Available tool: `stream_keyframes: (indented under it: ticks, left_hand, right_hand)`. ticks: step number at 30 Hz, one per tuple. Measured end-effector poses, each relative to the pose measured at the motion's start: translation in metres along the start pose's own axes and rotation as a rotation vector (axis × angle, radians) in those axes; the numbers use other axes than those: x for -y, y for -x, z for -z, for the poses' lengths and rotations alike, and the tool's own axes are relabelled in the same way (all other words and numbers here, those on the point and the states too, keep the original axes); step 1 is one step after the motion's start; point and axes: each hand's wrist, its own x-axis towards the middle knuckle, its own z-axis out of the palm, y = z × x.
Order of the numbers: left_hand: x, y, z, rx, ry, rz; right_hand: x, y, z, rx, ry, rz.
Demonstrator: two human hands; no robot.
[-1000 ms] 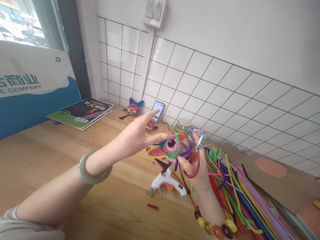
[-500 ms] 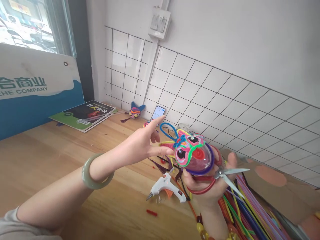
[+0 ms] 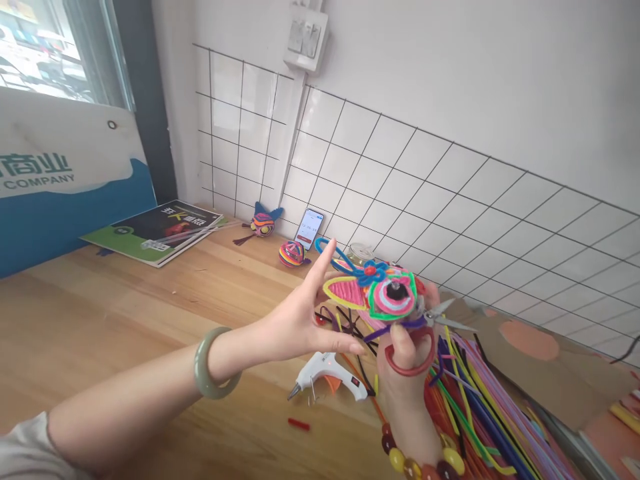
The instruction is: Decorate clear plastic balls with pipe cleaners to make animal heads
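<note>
My right hand grips a colourful pipe-cleaner animal ornament, which has a round pink, white and black eye, a yellow-edged pink ear and a blue loop on top. The same hand carries red-handled scissors, their blades spread and pointing right, with fingers through the handles. Just left of the ornament, my left hand is open, thumb and forefinger wide apart. Whether it touches the ornament I cannot tell. Under the hands a white glue gun lies on the table. A short red stick is in front of it.
Many coloured pipe cleaners spread beside brown cardboard on the right. Along the wire grid stand a phone, a striped ball-like ornament, a finished-looking eared ornament and a glass jar. Booklets lie at left.
The ornament has turned, so one eye and an ear now face me instead of both eyes and the red nose. My left hand has moved lower, its thumb now away from the ornament.
</note>
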Motion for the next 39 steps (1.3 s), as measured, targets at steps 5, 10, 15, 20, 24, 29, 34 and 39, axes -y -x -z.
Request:
stream_keyframes:
  ticks: [5, 10, 15, 20, 24, 29, 34, 39]
  left_hand:
    - [0.000, 0.003, -0.004, -0.050, 0.180, 0.021]
    - [-0.002, 0.004, -0.008, -0.172, 0.200, 0.015]
    - [0.005, 0.003, -0.013, -0.161, 0.253, 0.043]
    - [0.013, -0.001, -0.015, -0.182, 0.315, 0.086]
    - [0.016, -0.004, -0.016, -0.232, 0.333, 0.142]
    - [0.018, -0.006, -0.011, -0.258, 0.315, 0.181]
    - [0.018, -0.007, -0.005, -0.238, 0.241, 0.223]
    - [0.019, -0.009, -0.002, -0.253, 0.203, 0.274]
  right_hand:
    - [0.005, 0.008, -0.002, -0.018, 0.013, 0.138]
    - [0.015, 0.012, -0.007, 0.020, -0.040, 0.032]
    - [0.017, 0.011, -0.014, 0.011, -0.110, -0.117]
    - [0.005, 0.014, -0.023, -0.040, -0.194, -0.164]
    - [0.001, 0.018, -0.028, -0.041, -0.188, -0.197]
    - [0.003, 0.016, -0.028, -0.018, -0.244, -0.306]
    - [0.003, 0.012, -0.026, 0.012, -0.269, -0.400]
    - [0.008, 0.010, -0.026, 0.088, -0.317, -0.454]
